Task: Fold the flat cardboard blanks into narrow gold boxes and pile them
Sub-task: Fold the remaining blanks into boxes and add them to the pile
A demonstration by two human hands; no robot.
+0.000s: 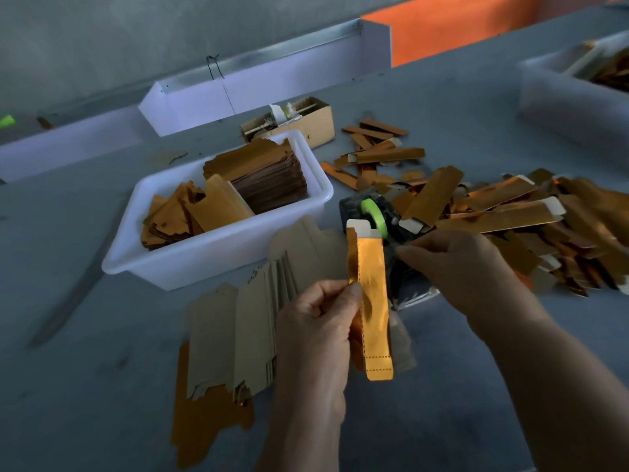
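My left hand (pixel 320 321) grips a narrow gold box (pixel 372 294), folded and held upright, white flap at its top. My right hand (pixel 456 264) reaches to the tape dispenser (pixel 377 216) with its green roll, fingers pinched together at the dispenser's near side; whether tape is between them I cannot tell. A fan of flat cardboard blanks (pixel 238 332), grey side up, lies on the table left of my left hand. A loose pile of folded gold boxes (pixel 510 216) spreads across the table to the right.
A white plastic tub (pixel 218 253) holding stacks of gold blanks stands behind the fanned blanks. A small brown carton (pixel 316 120) sits behind it. Another white bin (pixel 571 107) is at far right. White trays line the back edge.
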